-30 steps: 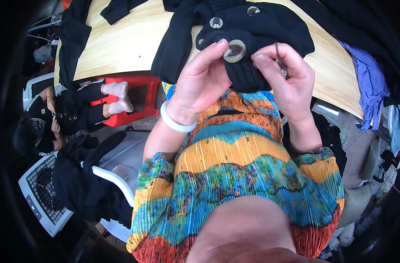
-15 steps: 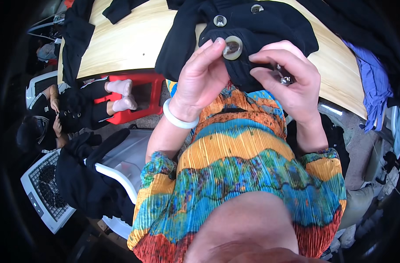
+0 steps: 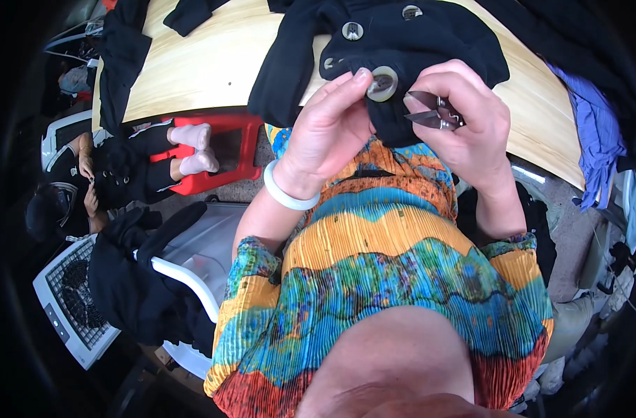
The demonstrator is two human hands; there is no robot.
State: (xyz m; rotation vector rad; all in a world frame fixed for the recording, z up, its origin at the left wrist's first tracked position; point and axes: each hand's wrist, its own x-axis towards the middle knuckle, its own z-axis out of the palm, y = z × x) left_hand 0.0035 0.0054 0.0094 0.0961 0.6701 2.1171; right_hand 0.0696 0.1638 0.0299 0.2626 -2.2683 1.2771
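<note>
My left hand (image 3: 325, 139), with a white bangle on its wrist, pinches a large button (image 3: 382, 84) at the near edge of a black garment (image 3: 443, 49). The button has a pale rim and a dark middle. Just to the right, my right hand (image 3: 482, 122) is wrapped round small thread snips (image 3: 426, 120). Their two dark blades are spread apart and point toward the button without touching it. Farther up the cloth sit a second button (image 3: 353, 31) and a third button (image 3: 411, 12). The fingers behind the cloth are hidden.
The garment lies over the edge of a wooden table (image 3: 192, 63). Purple cloth (image 3: 596, 132) hangs off its right side. At left, another person (image 3: 71, 174) sits with feet on a red stool (image 3: 241, 150). Black clothing (image 3: 137, 279) drapes a white-armed chair (image 3: 192, 285).
The button and my left hand have shifted slightly right. In my right hand the snips have come into view with blades spread, where before they were mostly hidden by the fingers.
</note>
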